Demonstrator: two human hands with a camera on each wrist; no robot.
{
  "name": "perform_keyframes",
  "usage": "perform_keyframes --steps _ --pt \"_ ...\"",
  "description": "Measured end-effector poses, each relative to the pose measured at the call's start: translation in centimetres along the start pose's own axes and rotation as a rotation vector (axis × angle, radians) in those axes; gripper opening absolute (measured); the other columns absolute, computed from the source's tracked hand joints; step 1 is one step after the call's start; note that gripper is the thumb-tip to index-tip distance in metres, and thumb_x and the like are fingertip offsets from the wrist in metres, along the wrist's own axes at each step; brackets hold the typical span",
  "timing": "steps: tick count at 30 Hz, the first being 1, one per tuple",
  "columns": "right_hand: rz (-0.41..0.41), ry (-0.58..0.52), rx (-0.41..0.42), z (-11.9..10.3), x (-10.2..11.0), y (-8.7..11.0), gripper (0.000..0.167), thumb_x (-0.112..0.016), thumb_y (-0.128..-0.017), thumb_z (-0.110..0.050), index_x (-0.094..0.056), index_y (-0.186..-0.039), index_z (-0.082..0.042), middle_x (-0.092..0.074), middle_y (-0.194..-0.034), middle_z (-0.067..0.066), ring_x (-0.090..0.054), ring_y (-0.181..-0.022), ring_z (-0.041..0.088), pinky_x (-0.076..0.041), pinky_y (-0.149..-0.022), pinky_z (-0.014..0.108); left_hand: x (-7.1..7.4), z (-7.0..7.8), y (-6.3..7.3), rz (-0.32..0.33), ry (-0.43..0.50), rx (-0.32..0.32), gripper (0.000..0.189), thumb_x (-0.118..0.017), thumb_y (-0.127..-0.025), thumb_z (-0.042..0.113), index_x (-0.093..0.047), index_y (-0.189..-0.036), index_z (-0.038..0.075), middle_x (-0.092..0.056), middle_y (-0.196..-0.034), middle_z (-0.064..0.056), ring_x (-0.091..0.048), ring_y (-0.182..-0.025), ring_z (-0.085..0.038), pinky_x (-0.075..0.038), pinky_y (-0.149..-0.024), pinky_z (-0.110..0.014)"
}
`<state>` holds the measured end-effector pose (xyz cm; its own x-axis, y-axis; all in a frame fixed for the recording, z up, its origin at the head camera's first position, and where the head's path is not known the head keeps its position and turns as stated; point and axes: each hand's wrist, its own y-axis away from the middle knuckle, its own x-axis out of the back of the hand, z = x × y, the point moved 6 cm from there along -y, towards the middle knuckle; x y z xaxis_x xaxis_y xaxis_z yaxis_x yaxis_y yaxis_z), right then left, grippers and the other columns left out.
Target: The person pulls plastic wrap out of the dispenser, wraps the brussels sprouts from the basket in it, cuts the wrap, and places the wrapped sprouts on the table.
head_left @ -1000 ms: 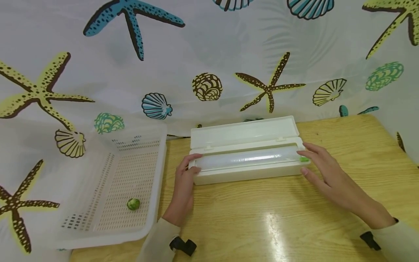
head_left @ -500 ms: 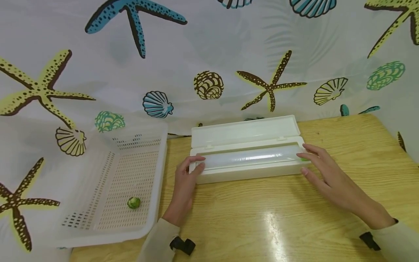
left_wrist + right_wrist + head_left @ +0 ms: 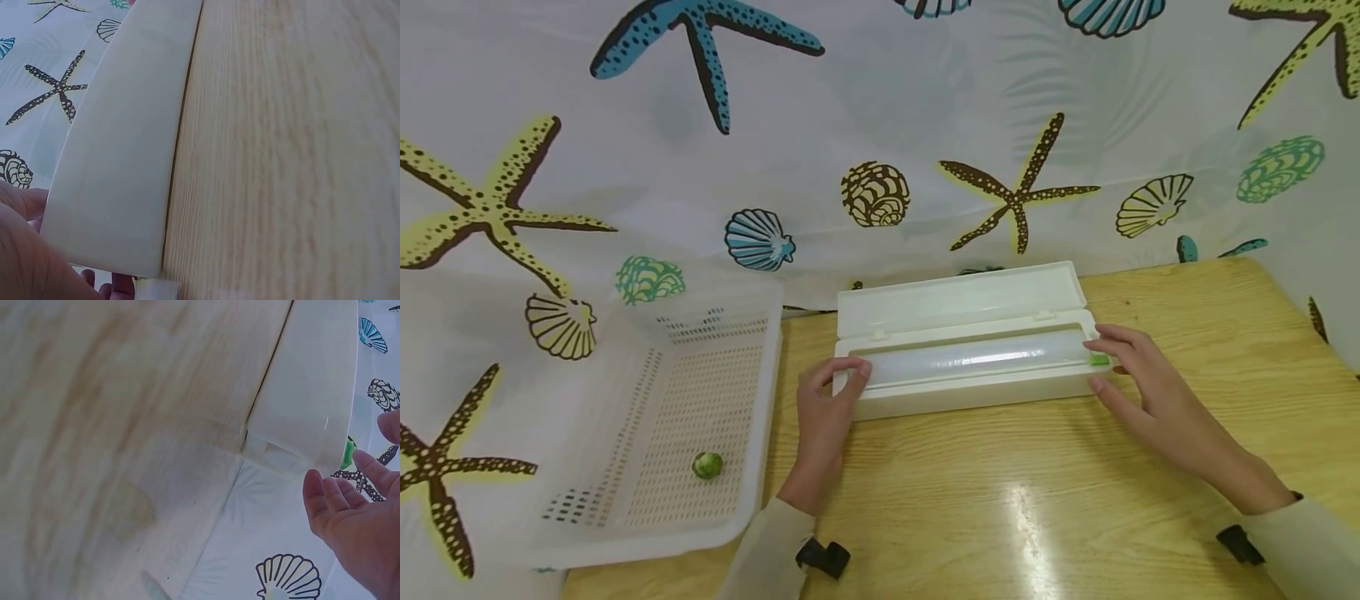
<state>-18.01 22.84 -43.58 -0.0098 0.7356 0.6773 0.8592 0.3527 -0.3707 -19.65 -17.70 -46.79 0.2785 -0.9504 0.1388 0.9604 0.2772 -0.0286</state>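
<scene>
Our left hand (image 3: 826, 408) has slid further in, fingers curled round one end of the open white box (image 3: 977, 397) on the counter (image 3: 962, 483); our right hand (image 3: 1157, 400), fingers spread, uncovers the green tab (image 3: 1099, 359). Steadied, we judge.

A cloth-lined nook with a domestic, kitchen-like feel here, as a wood-grain surface (image 3: 970, 492) runs right up to a starfish-and-shell-print cloth (image 3: 925, 100)! There's a white slotted basket (image 3: 766, 400) with one small green vegetable (image 3: 707, 465), and a long white box (image 3: 977, 397) with a shiny film-like roll (image 3: 970, 357) inside; home or studio, I can't tell.
</scene>
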Motion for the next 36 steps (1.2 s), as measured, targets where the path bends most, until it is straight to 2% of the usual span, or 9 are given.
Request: perform_keyframes --steps 4,12,22,27,31,33,36 --pt "0.015 -0.015 0.011 0.1 0.1 -0.2 0.046 -0.071 -0.107 -0.007 -0.058 -0.150 -0.002 -0.044 -0.163 0.017 -0.050 -0.139 0.035 -0.038 -0.104 0.009 -0.1 0.1 0.0 0.020 -0.006 -0.014 0.024 -0.082 -0.102 0.024 -0.081 -0.113 0.003 -0.050 -0.136 -0.012 -0.045 -0.131 -0.029 -0.032 -0.114 -0.051" --pt "0.025 -0.003 0.029 0.2 0.1 -0.8 0.049 -0.077 -0.102 -0.004 -0.061 -0.148 -0.003 -0.047 -0.160 0.017 -0.052 -0.136 0.032 -0.041 -0.101 0.009 -0.1 0.2 -0.4 0.059 -0.037 -0.054 0.022 -0.082 -0.102 0.023 -0.083 -0.112 0.003 -0.048 -0.131 -0.011 -0.045 -0.125 -0.027 -0.033 -0.097 -0.041" --pt "0.052 0.021 0.001 0.8 0.1 -1.4 0.048 -0.086 -0.093 -0.002 -0.068 -0.137 -0.002 -0.054 -0.152 0.019 -0.055 -0.132 0.035 -0.042 -0.095 0.007 -0.1 0.5 -0.5 0.099 -0.030 -0.055 0.022 -0.083 -0.102 0.023 -0.084 -0.109 0.002 -0.047 -0.126 -0.008 -0.046 -0.122 -0.025 -0.040 -0.094 -0.042" --pt "0.074 0.047 -0.004 0.9 0.0 -2.4 0.045 -0.091 -0.090 -0.006 -0.072 -0.132 -0.003 -0.057 -0.149 0.018 -0.055 -0.133 0.037 -0.046 -0.091 0.016 -0.2 1.1 -0.9 0.095 -0.010 -0.095 0.024 -0.083 -0.102 0.026 -0.084 -0.108 0.003 -0.048 -0.125 -0.009 -0.047 -0.120 -0.028 -0.036 -0.087 -0.040" --pt "0.102 0.051 -0.012 0.7 -0.2 -3.1 0.039 -0.092 -0.089 -0.008 -0.075 -0.124 -0.003 -0.060 -0.143 0.017 -0.057 -0.129 0.036 -0.048 -0.090 0.019 -0.2 1.4 -1.3 0.096 0.000 -0.089 0.026 -0.083 -0.102 0.028 -0.083 -0.110 0.003 -0.049 -0.124 -0.008 -0.047 -0.120 -0.028 -0.036 -0.087 -0.039" --pt "0.112 0.065 -0.022 0.6 -0.3 -3.4 0.037 -0.092 -0.090 -0.009 -0.076 -0.122 -0.003 -0.062 -0.140 0.016 -0.059 -0.128 0.036 -0.052 -0.091 0.027 -0.2 1.6 -1.4 0.093 0.008 -0.087 0.026 -0.083 -0.102 0.028 -0.083 -0.110 0.003 -0.050 -0.124 -0.008 -0.047 -0.121 -0.028 -0.036 -0.089 -0.039" --pt "0.114 0.084 -0.040 0.2 -0.4 -3.7 0.036 -0.092 -0.090 -0.012 -0.076 -0.120 -0.002 -0.063 -0.138 0.017 -0.058 -0.129 0.039 -0.054 -0.100 0.048 -0.3 1.6 -1.6 0.097 0.018 -0.092 0.026 -0.083 -0.102 0.027 -0.083 -0.110 0.003 -0.053 -0.123 -0.008 -0.048 -0.123 -0.028 -0.037 -0.091 -0.040"
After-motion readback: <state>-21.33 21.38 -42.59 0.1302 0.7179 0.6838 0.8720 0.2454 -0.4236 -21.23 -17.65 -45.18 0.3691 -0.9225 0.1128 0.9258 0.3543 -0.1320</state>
